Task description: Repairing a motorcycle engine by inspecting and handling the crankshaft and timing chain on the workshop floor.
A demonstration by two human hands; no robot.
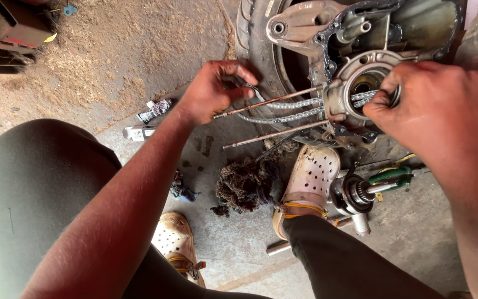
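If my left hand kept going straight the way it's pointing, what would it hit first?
Probably the tyre: the left hand points up and right, gripping the chain beside the rubber, with the metal engine case further right. Depth is hard to judge.

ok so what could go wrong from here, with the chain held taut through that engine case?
1. The left hand and right hand both pull the chain; if it slips, fingers could strike the engine case edge or the long studs.
2. The foot in the perforated clog sits beside the loose shaft part and green-handled pliers, which could get kicked.
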